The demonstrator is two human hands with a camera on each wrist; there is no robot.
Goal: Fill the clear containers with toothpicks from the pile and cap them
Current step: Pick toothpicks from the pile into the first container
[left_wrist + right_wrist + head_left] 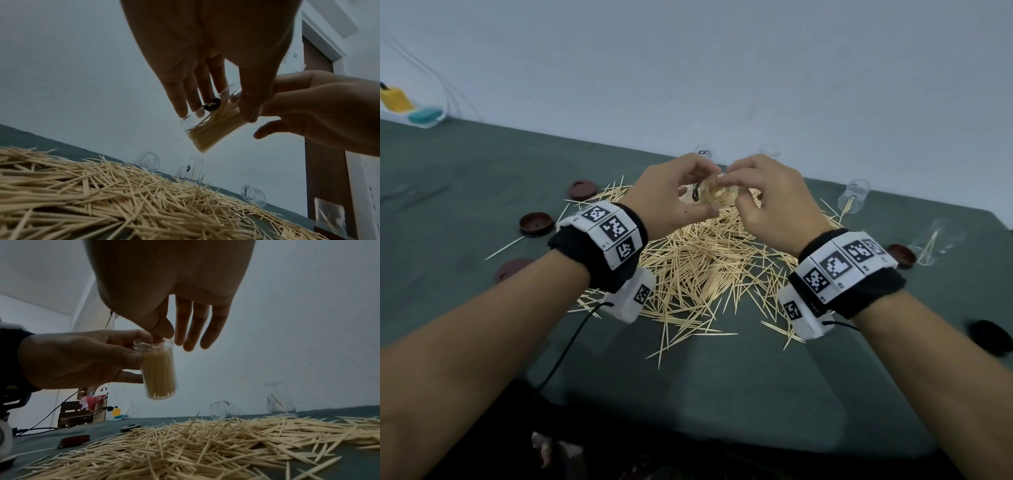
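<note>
Above the toothpick pile (698, 267) (102, 194) (205, 447), my left hand (698, 192) (216, 115) (135, 368) grips a clear container (714, 193) (213, 129) (160, 373) packed with toothpicks. It is tilted, with its open mouth toward my right hand (732, 188) (162, 334). The right index fingertip dips into the mouth, the thumb sits beside it at the rim, and the other fingers are stretched out. Whether anything is pinched between them is hidden. No cap is on the container.
Empty or near-empty clear containers (703, 152) (770, 149) (854, 195) (935, 241) stand or lie behind and right of the pile. Brown caps (582, 190) (535, 223) (512, 269) lie left, another cap (901, 255) right, a black cap (993, 337) near right.
</note>
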